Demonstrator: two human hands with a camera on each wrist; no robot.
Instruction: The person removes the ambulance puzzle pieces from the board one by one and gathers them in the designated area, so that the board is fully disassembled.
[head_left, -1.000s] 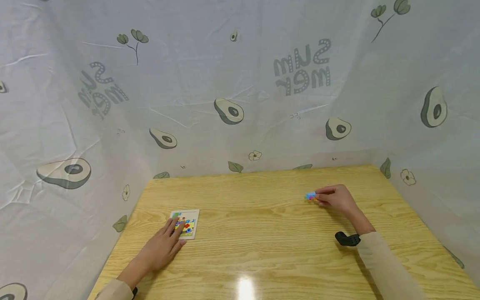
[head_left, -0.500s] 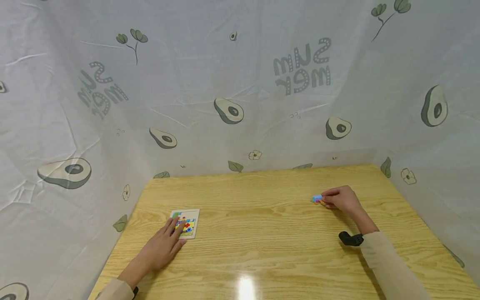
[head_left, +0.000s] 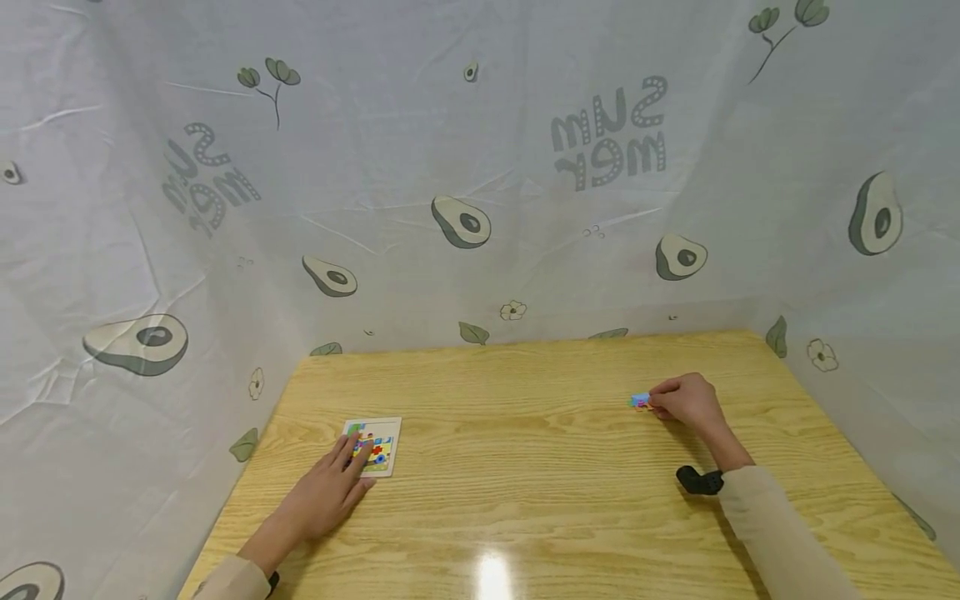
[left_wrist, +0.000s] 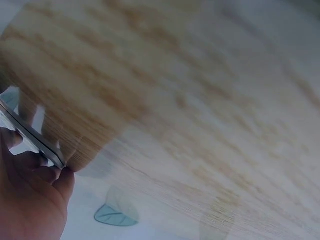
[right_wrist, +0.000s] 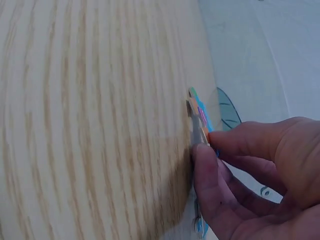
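Left hand: the left hand (head_left: 330, 492) lies in the lower left of the head view, fingers straight and a little spread, their tips resting on the puzzle board (head_left: 377, 444). In the left wrist view the hand (left_wrist: 30, 200) fills the lower left corner with the thin edge of the board (left_wrist: 30, 135) just above the fingers.

Puzzle board: a small pale square board with coloured pieces set in it, flat on the table (head_left: 525, 467), left of centre in the head view and well apart from the right hand.

Right hand: the right hand (head_left: 686, 402) sits right of centre in the head view, fingers curled, pinching a small stack of coloured pieces (head_left: 640, 402) at its left side. The right wrist view shows thumb and forefinger closed on the pieces (right_wrist: 199, 117), which stand on edge against the table (right_wrist: 100, 125).

Wrist strap: a black wrist strap (head_left: 699, 480) sits where the beige sleeve (head_left: 772, 533) begins.

Backdrop: a pale cloth backdrop (head_left: 480, 167) printed with avocados and leaves hangs behind and beside the table.
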